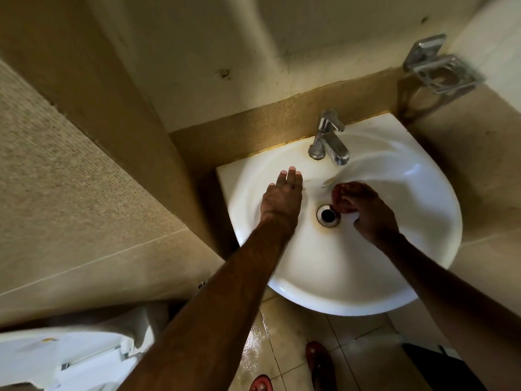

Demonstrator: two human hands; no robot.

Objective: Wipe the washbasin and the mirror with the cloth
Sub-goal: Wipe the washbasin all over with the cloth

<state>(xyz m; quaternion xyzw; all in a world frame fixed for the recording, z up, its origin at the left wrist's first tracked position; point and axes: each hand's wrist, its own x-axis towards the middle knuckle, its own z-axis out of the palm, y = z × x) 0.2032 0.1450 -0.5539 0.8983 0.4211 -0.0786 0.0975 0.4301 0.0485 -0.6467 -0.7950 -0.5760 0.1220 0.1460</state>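
A white corner washbasin (366,263) sits against tan tiled walls, with a dark drain hole (328,215) ringed by brown stain. My right hand (372,215) is inside the bowl just right of the drain, fingers closed on a small reddish-brown cloth (342,200) pressed to the basin surface. My left hand (282,197) lies flat, palm down with fingers stretched, on the basin's left rim. No mirror is in view.
A chrome tap (328,139) stands at the back of the basin. A metal soap holder (442,66) juts from the right wall. A white toilet (64,351) is at lower left. The floor tiles (262,342) below are wet, with red sandals (320,359).
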